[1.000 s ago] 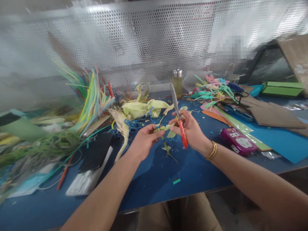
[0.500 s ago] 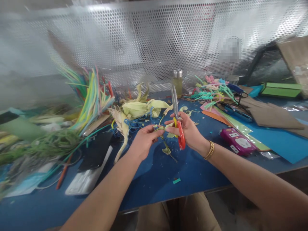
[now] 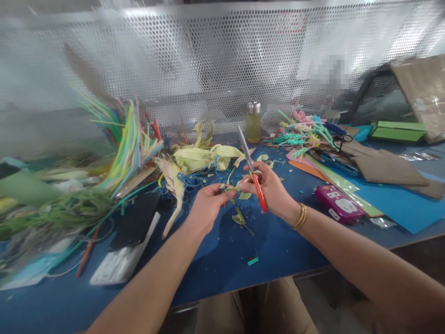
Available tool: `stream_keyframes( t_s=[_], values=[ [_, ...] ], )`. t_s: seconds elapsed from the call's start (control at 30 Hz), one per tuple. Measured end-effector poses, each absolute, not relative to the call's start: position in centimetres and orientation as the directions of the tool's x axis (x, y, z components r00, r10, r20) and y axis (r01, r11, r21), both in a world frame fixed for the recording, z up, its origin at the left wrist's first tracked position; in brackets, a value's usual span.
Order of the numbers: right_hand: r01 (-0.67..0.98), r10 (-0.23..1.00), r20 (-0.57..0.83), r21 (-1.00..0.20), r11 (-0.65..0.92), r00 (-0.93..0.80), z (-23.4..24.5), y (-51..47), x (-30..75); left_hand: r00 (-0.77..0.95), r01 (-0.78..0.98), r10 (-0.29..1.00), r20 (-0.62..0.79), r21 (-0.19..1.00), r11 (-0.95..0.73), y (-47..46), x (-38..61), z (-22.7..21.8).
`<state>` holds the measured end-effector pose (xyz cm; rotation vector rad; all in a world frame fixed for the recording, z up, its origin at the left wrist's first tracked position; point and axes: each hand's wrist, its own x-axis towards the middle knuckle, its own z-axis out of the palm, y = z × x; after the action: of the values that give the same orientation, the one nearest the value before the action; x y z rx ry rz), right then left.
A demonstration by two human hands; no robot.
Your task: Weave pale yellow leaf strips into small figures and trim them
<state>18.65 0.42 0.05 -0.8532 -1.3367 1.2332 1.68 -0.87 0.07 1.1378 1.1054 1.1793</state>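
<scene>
My left hand (image 3: 207, 206) is closed, its thumb and forefinger pinching a small strip of pale green husk (image 3: 228, 188) with a bit of blue at its end. Scissors with red handles (image 3: 257, 191) sit in my right hand (image 3: 273, 188), blades pointing up and away. The right thumb and fingertips also meet the husk strip, close beside the left fingertips. Behind the hands lie pale green corn husks (image 3: 193, 159) and a tangle of blue string (image 3: 191, 180). A dried husk (image 3: 174, 185) hangs toward me on the left, and a scrap of leaf (image 3: 239, 218) lies below the hands.
Bundled coloured pipe cleaners (image 3: 128, 144) and green cord (image 3: 76, 208) crowd the left, near a black phone-like slab (image 3: 135, 220). A lidded bottle (image 3: 253, 123) stands behind. Right are fuzzy coloured stems (image 3: 299, 138), a purple case (image 3: 338, 203), blue paper (image 3: 399, 208) and cardboard (image 3: 389, 167).
The scissors have tilted left and their yellow inner handle is now mostly hidden. My right fingers have drawn in closer around the husk strip. The whole view has shifted slightly.
</scene>
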Motion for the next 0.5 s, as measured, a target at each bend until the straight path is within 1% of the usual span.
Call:
stream_keyframes(
  t_s=[0.13,0.23,0.37,0.43,0.5],
  values=[
    [-0.131,0.970,0.127,-0.986,0.101,-0.208,0.3,0.2,19.1,-0.054,-0.300,0.993,-0.105,0.950,0.084,-0.5,1.0,0.9],
    [-0.035,0.948,0.077,-0.997,0.069,-0.309,0.7,-0.5,19.1,-0.141,-0.404,0.983,-0.116,0.914,0.050,-0.2,0.5,1.8],
    [0.053,0.918,0.068,-0.994,0.096,-0.390,0.9,-1.3,18.5,-0.197,-0.431,0.974,-0.115,0.902,0.019,0.0,0.0,2.3],
    [0.080,0.909,0.080,-0.989,0.123,-0.408,0.8,-1.3,18.4,-0.200,-0.423,0.974,-0.105,0.906,0.011,0.1,-0.2,2.3],
    [0.146,0.904,0.060,-0.980,0.133,-0.423,0.9,-1.1,18.7,-0.186,-0.409,0.978,-0.094,0.913,0.010,0.0,-0.3,2.3]
  ],
)
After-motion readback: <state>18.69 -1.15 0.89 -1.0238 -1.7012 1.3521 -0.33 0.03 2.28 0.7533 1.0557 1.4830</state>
